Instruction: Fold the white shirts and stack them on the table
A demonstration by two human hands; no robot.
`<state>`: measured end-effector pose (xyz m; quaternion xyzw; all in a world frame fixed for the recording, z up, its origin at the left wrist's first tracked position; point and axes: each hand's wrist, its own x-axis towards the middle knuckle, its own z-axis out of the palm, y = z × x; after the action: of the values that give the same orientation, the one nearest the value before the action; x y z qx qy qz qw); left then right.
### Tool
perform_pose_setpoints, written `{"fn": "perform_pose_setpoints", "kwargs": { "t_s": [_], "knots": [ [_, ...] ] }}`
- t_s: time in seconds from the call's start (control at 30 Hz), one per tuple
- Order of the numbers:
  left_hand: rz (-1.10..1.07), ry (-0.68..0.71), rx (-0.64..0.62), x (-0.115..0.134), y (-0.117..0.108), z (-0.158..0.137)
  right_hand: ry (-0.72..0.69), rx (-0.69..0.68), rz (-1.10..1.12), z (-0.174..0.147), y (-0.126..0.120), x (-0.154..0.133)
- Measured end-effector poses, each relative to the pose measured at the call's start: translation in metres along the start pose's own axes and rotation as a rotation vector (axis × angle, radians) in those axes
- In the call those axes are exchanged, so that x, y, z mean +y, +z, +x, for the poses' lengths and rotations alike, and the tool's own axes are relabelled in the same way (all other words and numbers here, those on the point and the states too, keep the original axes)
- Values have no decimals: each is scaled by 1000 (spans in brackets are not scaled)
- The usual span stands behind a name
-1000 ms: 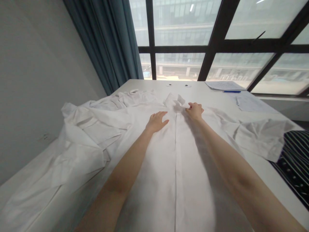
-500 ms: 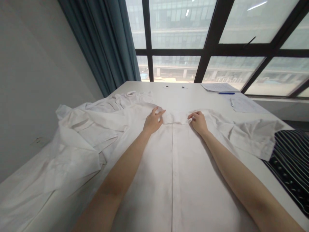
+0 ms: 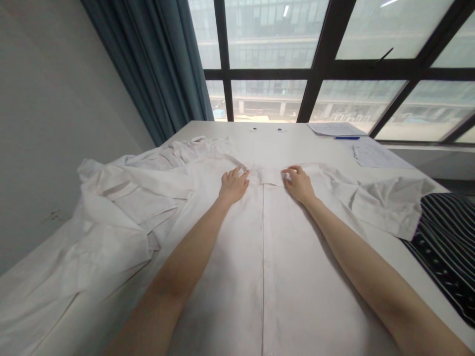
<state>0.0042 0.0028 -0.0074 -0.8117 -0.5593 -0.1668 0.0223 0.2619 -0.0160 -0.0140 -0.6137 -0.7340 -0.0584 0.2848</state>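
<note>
White table (image 3: 260, 148), set beneath a dark-framed window (image 3: 274, 37); far left corner bordered by a blue curtain (image 3: 156, 64).

Item 1: white shirt (image 3: 297, 247), laid front up on the table, collar (image 3: 271, 177) turned toward the window, placket (image 3: 266, 277) run down the middle.

Item 2: left hand (image 3: 234, 186), placed at the collar's left end, fingers bent; whether cloth is pinched cannot be told.

Item 3: right hand (image 3: 299, 185), placed at the opposite end, thumb and fingers curled; a grip cannot be confirmed.

Condition: body judged largely smoothed; collar, lying nearly flat between the 2 hands, judged part-arranged. Outstanding, by judgement: sleeve on the right (image 3: 388, 202), shown creased. The other sleeve cannot be told from the heap of white cloth (image 3: 111, 217).

Edges and room: most room is judged to be offered beyond the collar, where tabletop is exposed. Rightward, movement is bounded by papers (image 3: 336, 129), a blue pen (image 3: 347, 138) and striped cloth (image 3: 449, 242). Leftward, most of the edge is covered by the heap.
</note>
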Motion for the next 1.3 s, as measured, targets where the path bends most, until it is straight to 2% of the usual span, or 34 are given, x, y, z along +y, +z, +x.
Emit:
{"fn": "perform_pose_setpoints", "kwargs": {
  "t_s": [0.17, 0.33, 0.4, 0.5, 0.63, 0.8, 1.0, 1.13, 1.3],
  "knots": [
    [25, -20, 36, 2, -1, 1, -83, -41, -77, 0, -5, -12],
    [1, 112, -9, 24, -6, 6, -174, -146, -82, 1, -3, -14],
    [-11, 132, -54, 36, -1, 9, -150, -171, -89, 1, -1, -12],
    [-24, 87, -112, 48, 9, 17, -70, -187, -109, 0, 4, -7],
    [-54, 42, -144, 44, 16, 29, 65, -174, -131, -1, 8, -1],
    [-80, 2, -38, 37, 15, 27, 165, -121, -117, -2, 8, 2],
    [-116, -154, 123, 30, 14, 23, 221, -60, -36, 2, 7, 4],
    [-152, -205, 146, 24, 19, 27, 201, -42, 23, 4, 7, 5],
    [-149, -193, 155, 24, 22, 27, 198, -17, 68, 3, 5, 5]
  ]
}}
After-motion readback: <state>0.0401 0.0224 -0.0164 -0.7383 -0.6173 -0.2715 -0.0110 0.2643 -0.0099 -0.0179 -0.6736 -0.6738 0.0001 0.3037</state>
